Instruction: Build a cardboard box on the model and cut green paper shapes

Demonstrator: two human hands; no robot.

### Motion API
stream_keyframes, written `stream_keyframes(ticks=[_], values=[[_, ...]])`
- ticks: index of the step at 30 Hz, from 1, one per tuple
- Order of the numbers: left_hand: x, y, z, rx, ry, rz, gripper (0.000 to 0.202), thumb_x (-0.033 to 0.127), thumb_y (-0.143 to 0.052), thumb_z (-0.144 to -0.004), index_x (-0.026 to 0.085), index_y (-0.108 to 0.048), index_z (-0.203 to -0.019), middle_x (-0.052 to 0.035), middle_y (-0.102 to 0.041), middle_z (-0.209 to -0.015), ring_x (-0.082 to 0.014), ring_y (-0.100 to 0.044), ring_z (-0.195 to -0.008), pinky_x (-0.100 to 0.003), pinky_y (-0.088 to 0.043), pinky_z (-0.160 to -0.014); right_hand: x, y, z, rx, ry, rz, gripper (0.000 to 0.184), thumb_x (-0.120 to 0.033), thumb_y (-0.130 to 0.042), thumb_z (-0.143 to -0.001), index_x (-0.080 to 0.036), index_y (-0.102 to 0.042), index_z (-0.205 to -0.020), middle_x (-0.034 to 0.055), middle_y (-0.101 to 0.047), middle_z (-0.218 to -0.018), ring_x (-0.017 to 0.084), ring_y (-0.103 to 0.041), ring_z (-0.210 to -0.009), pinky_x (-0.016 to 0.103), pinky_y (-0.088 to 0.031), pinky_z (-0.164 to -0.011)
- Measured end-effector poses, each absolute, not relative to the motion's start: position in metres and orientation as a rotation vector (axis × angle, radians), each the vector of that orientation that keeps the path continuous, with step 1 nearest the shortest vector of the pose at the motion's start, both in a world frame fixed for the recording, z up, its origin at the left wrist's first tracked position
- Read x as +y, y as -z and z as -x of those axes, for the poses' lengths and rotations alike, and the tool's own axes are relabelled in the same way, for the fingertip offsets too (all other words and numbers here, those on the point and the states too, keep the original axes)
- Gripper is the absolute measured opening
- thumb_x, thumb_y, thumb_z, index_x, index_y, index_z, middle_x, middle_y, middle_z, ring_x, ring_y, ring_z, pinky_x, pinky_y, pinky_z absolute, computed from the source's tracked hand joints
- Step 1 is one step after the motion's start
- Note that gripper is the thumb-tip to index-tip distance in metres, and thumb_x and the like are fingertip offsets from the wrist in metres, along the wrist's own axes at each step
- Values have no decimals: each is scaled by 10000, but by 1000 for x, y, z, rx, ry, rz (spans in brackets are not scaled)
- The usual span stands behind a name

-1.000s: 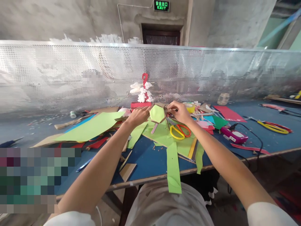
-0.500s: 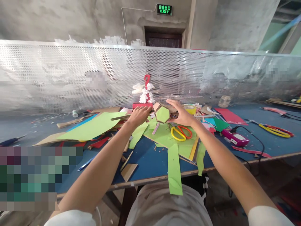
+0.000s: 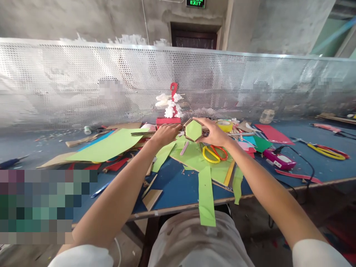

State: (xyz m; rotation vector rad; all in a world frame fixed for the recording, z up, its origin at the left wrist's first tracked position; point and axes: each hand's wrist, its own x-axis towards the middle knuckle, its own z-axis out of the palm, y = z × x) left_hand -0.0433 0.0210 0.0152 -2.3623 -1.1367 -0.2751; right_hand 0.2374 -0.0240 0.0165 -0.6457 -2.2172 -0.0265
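Note:
My right hand (image 3: 213, 132) holds a small hexagonal cardboard piece (image 3: 193, 130) with a light green face, its thumb and fingers round the right side. Brown cardboard strips (image 3: 143, 133) jut out to the left from under my left hand (image 3: 167, 133). The fingers of that hand are curled and bunched close to the hexagonal piece, and their undersides are hidden. Below the hands lie scissors (image 3: 211, 155) with yellow and orange handles, a pinkish stick (image 3: 184, 148) and light green paper (image 3: 189, 159).
Behind my hands stands a red stand with white flower shapes (image 3: 172, 107), before a perforated metal screen (image 3: 83, 85). Rightward are yellow tape (image 3: 224, 126), a magenta power strip (image 3: 279, 160) with a cable, and pliers (image 3: 326, 151). A green strip (image 3: 206, 196) overhangs the table edge.
My right hand has closed in on the hexagonal piece, which has turned so its green face points more toward me. The cardboard strips by my left hand have tilted slightly. The view has dipped a little.

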Motion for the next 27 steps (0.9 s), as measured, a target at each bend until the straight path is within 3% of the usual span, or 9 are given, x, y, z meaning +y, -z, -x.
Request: stream_keyframes(ticks=[10, 15, 18, 21, 27], values=[[19, -17, 42, -1251, 280, 2380, 410, 287, -505, -1058, 189, -551, -1454, -183, -754, -1309, -343, -738, -1134, -425, -541, -911, -19, -13, -238, -2210, -64, 602, 965, -419, -895, -851, -406, -395, -1677, 88, -541, -1627, 391, -551, -1470, 638, -473, -1234], [12, -20, 39, -1352, 252, 2349, 417, 350, -442, -1068, 172, -586, -1417, -201, -779, -1196, -370, -756, -1066, -454, -546, -874, -14, -9, -238, -2120, -151, 623, 1136, -406, -901, -846, -390, -207, -1745, 83, -386, -1744, 385, -412, -1591, 629, -373, -1314], [7, -23, 36, -1365, 231, 2343, 455, 360, -457, -1045, 166, -569, -1440, -207, -782, -1163, -400, -751, -1072, -488, -549, -884, -8, -4, -239, -2075, -192, 631, 1249, -465, -916, -821, -401, -95, -1759, 108, -343, -1755, 401, -422, -1582, 646, -421, -1276], [1, -27, 33, -1389, 225, 2350, 490, 369, -471, -1033, 165, -548, -1472, -207, -781, -1163, -408, -751, -1080, -489, -554, -878, -1, 1, -237, -2000, -137, 659, 1323, -569, -920, -783, -443, -29, -1753, 90, -262, -1787, 419, -337, -1623, 686, -441, -1243], [-6, -31, 28, -1379, 249, 2348, 524, 371, -483, -1030, 140, -542, -1496, -229, -764, -1159, -426, -728, -1120, -531, -533, -946, 3, 7, -223, -1858, -12, 712, 1221, -654, -801, -872, -431, 16, -1750, 76, -247, -1797, 400, -262, -1656, 703, -382, -1274]])
